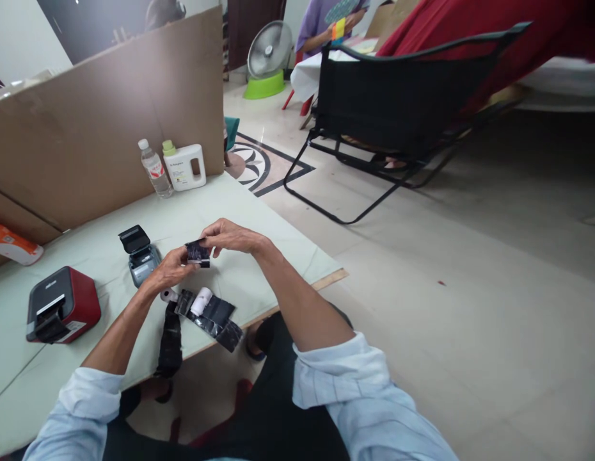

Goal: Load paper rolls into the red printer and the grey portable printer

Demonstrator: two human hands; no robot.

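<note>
A small piece of shiny black film [197, 251], with a pale strip along its lower edge, is held over the table between both hands. My left hand [171, 269] grips it from the left, its fingers closed around that side. My right hand [231, 235] pinches its upper right corner. Just left of my hands, a small grey device [142, 264] that looks like a label printer stands with its lid up. Below them lie a white paper roll [201, 301], a second small white roll [169, 295] and crumpled black film strips [219, 312]. Another black strip [170, 342] hangs over the table's edge.
A red and black printer [64, 306] stands at the left of the table. Further back are a water bottle [156, 169], a white jug [186, 168] and a cardboard wall [110, 121]. Beyond are a folding chair [384, 96], a fan [270, 51] and another person [321, 25].
</note>
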